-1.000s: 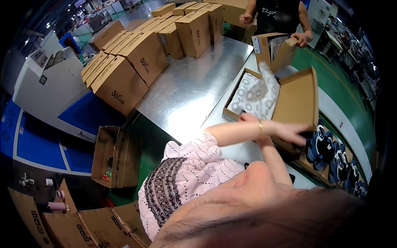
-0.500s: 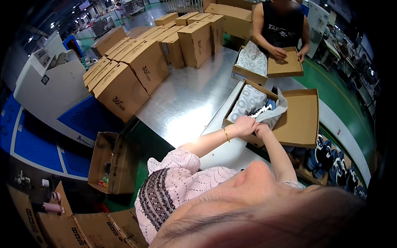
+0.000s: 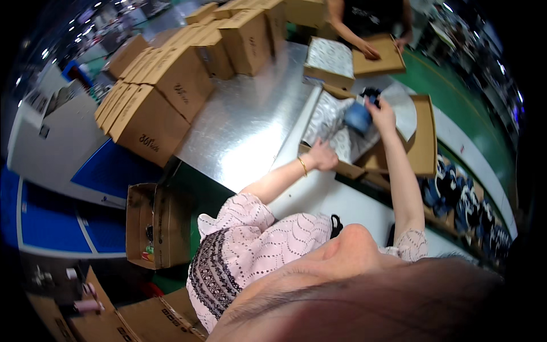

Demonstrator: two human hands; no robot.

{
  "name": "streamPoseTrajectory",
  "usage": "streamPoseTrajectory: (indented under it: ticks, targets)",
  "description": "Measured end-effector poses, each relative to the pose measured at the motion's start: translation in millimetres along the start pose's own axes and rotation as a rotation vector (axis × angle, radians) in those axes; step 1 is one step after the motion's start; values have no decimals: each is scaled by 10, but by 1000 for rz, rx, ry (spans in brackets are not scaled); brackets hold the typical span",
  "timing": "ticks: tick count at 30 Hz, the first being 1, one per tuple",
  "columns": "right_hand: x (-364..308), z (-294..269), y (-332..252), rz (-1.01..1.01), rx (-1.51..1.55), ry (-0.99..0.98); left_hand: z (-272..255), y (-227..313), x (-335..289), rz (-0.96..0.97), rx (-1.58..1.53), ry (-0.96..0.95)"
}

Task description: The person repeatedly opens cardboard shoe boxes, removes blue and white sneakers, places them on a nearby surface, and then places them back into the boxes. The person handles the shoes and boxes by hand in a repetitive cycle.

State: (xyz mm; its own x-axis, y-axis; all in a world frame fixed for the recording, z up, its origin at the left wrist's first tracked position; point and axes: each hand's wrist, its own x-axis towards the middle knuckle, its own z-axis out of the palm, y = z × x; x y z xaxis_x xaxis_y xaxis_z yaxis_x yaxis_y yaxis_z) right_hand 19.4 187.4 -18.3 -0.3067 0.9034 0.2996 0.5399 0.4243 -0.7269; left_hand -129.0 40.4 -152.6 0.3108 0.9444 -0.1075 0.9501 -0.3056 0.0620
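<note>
An open cardboard shoebox (image 3: pixel 358 172) lies before me, lined with grey-patterned tissue paper (image 3: pixel 326 117). Over its far part my right hand (image 3: pixel 384 115) grips a blue and dark shoe (image 3: pixel 358 118), which is blurred by motion. At the box's near left edge my left hand (image 3: pixel 323 155) is closed against the tissue paper; its fingertips are partly hidden. A loose sheet of paper (image 3: pixel 400 111) stands up to the right of the shoe, in front of the open lid (image 3: pixel 425 134).
Across the metal table (image 3: pixel 250 114), a co-worker's hand (image 3: pixel 369 51) is at another open shoebox (image 3: pixel 329 75). Closed shoeboxes (image 3: pixel 171 85) stand in rows at the left. Several dark blue shoes (image 3: pixel 456 191) lie at right. A carton (image 3: pixel 171 228) sits below left.
My hands have parted: the right has moved up and away, lifting the shoe, while the left has shifted slightly left along the box edge. The co-worker's box now shows its patterned paper lying flat.
</note>
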Motion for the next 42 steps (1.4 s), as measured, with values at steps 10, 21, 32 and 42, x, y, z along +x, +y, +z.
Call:
streamPoseTrajectory:
  ticks: [10,21,32,42]
  targets:
    - [-933,-1259,-170,66,966,246,-633,-696,3,-476,68,66]
    - [-1476,-1549,309,241,1119,481,-392,-1134,-19,-809,-816,137]
    - [-1517,-1483,409,170,1200,478,-133,-154,511,-700,-360,446]
    - [-1625,-1465,487,208,1123,591,142,-443,551,-920,-652,673]
